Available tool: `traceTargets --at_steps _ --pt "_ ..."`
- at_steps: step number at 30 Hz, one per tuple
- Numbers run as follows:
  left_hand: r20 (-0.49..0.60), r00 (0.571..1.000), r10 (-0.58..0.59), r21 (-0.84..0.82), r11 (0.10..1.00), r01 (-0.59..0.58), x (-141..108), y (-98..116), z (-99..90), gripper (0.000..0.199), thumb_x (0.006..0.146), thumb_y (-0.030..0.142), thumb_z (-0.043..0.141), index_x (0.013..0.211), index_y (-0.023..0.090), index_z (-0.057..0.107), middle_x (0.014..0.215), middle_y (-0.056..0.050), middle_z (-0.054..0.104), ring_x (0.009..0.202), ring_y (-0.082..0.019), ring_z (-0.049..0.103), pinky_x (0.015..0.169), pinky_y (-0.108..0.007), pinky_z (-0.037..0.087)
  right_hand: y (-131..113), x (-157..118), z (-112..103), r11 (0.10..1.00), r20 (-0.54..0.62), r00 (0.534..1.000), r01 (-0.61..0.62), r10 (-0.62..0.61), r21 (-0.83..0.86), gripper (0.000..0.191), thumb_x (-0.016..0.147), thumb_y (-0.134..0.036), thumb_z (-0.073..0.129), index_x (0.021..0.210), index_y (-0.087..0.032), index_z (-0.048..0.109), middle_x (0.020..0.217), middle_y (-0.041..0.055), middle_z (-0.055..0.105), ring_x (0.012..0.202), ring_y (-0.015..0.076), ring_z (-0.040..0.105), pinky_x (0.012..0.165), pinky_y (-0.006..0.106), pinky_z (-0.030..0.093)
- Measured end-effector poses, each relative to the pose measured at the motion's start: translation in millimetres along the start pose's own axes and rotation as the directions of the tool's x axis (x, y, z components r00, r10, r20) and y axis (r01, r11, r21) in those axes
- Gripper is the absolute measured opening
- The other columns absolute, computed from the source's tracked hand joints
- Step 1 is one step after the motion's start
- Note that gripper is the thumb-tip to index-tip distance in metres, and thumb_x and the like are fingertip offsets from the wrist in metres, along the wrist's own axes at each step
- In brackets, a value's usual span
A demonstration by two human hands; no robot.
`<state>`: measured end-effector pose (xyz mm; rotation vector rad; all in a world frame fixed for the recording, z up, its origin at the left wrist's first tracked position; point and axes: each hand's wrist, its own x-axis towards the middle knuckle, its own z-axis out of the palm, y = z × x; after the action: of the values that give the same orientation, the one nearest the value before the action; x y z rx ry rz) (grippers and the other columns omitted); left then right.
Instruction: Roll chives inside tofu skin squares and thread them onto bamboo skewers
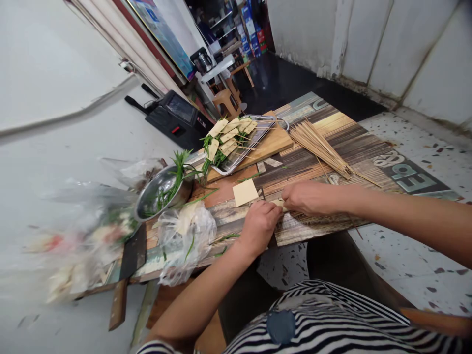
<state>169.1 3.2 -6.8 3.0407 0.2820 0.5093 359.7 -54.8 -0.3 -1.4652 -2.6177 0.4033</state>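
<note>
My left hand [259, 225] is closed over a small pale tofu sheet [279, 202], apparently folded or rolled, at the table's near edge. At the other end of that piece, my right hand [304, 197] has its fingers pinched together. What lies inside the right fingers is hidden. Just beyond my left hand, a flat square tofu sheet [245, 192] rests on the table. Past my right forearm lies a bundle of bamboo skewers [321, 150]. A metal tray [241, 162] holds several skewered tofu rolls [229, 140] with green stalks inside.
A steel bowl [142, 201] of green stalks stands left, near a plastic bag [199, 226] with pale sheets. A cleaver [133, 253] juts its handle over the table edge. The tray rests partly on a wooden board [275, 143]. A black machine [179, 118] stands behind.
</note>
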Motion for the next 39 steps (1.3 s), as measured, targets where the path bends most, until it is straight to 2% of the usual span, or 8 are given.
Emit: traceTargets --at_steps 3,7,9,13,18,24,31,39 --pt "0.021 0.999 -0.03 -0.054 0.998 0.031 2 -4 4.0 0.026 0.095 0.023 0.044 0.083 0.016 0.066 0.075 -0.006 0.065 0.073 -0.016 0.054 0.069 -0.028 0.039 0 -8 -3 0.998 -0.033 0.999 0.035 -0.037 -0.051 0.029 0.091 -0.019 0.042 0.072 -0.011 0.063 0.072 0.0072 0.058 0.061 0.0126 0.038 0.06 0.029 0.027" --pt "0.066 0.994 -0.086 -0.092 0.991 0.092 6 -6 -0.1 0.024 0.093 0.024 0.049 0.08 0.018 0.068 0.08 -0.004 0.068 0.075 -0.015 0.056 0.069 -0.028 0.038 -5 -23 3 0.976 -0.297 0.953 -0.009 -0.057 -0.218 0.032 0.097 -0.028 0.037 0.086 -0.012 0.062 0.084 0.008 0.059 0.077 0.0163 0.044 0.07 0.031 0.031" --pt "0.107 0.988 -0.115 -0.063 0.991 0.122 8 -5 -3.7 0.024 0.093 0.025 0.049 0.08 0.019 0.068 0.081 -0.004 0.068 0.077 -0.016 0.056 0.07 -0.03 0.036 -6 -26 9 0.957 -0.338 0.935 0.004 -0.107 -0.291 0.028 0.096 -0.027 0.04 0.086 -0.013 0.062 0.082 0.0061 0.059 0.078 0.0166 0.044 0.07 0.031 0.03" --pt "0.153 0.976 -0.155 0.038 0.988 0.151 10 -1 -6.4 0.027 0.094 0.027 0.047 0.079 0.019 0.067 0.084 -0.004 0.067 0.079 -0.016 0.056 0.073 -0.033 0.032 -5 -20 19 0.955 -0.291 0.951 0.015 -0.105 -0.295 0.023 0.095 -0.022 0.043 0.085 -0.013 0.062 0.08 0.0052 0.058 0.076 0.0163 0.044 0.068 0.031 0.029" --pt "0.041 0.991 -0.13 0.147 0.981 0.122 7 1 0.0 0.023 0.097 0.024 0.041 0.098 0.02 0.064 0.095 -0.005 0.066 0.086 -0.018 0.055 0.078 -0.035 0.031 -3 -12 15 0.954 -0.258 0.966 -0.108 0.034 -0.279 0.027 0.094 -0.025 0.045 0.076 -0.014 0.062 0.08 0.0061 0.058 0.078 0.0171 0.045 0.068 0.032 0.028" --pt "0.05 0.998 -0.026 0.093 0.995 0.021 5 -9 4.7 0.026 0.097 0.025 0.04 0.098 0.017 0.065 0.086 -0.006 0.067 0.082 -0.017 0.057 0.075 -0.031 0.035 -5 -10 7 0.961 -0.194 0.977 -0.135 0.088 -0.243 0.027 0.094 -0.024 0.045 0.08 -0.012 0.064 0.081 0.0071 0.059 0.077 0.0167 0.046 0.069 0.032 0.029" --pt "0.177 0.983 -0.039 -0.039 0.998 0.047 24 -19 -5.5 0.028 0.094 0.024 0.045 0.08 0.019 0.069 0.081 -0.005 0.069 0.075 -0.015 0.06 0.068 -0.029 0.037 -7 -11 17 0.944 -0.236 0.972 -0.099 0.023 -0.314 0.021 0.092 -0.018 0.045 0.088 -0.01 0.064 0.087 0.009 0.06 0.085 0.0191 0.047 0.075 0.033 0.033" --pt "-0.077 0.997 0.024 0.103 0.995 -0.016 15 -13 15.5 0.03 0.098 0.026 0.038 0.09 0.017 0.066 0.086 -0.006 0.07 0.076 -0.015 0.059 0.067 -0.029 0.036 -3 -5 -8 0.97 -0.096 0.986 -0.153 0.137 -0.19 0.028 0.093 -0.023 0.043 0.085 -0.012 0.068 0.086 0.0081 0.064 0.08 0.016 0.051 0.07 0.028 0.034"
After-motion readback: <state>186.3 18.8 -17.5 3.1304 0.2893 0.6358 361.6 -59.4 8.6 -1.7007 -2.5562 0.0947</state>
